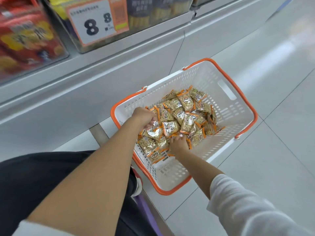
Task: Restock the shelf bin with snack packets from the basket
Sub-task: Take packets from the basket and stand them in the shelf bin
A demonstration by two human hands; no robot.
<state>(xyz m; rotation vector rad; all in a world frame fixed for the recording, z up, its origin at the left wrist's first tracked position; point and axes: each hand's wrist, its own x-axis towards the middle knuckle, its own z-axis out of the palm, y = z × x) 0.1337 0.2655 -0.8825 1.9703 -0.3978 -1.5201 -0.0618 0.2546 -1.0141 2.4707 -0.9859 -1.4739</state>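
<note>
Head cam: both hands in white basket (226,106) w/ orange rim, left hand (144,116) fisted on snack packets (179,116), right hand (179,143) clutching packets near the front wall.

Bright even light, glare on floor tiles (276,53), blurred shelf goods (29,38), wide-angle bending
</note>
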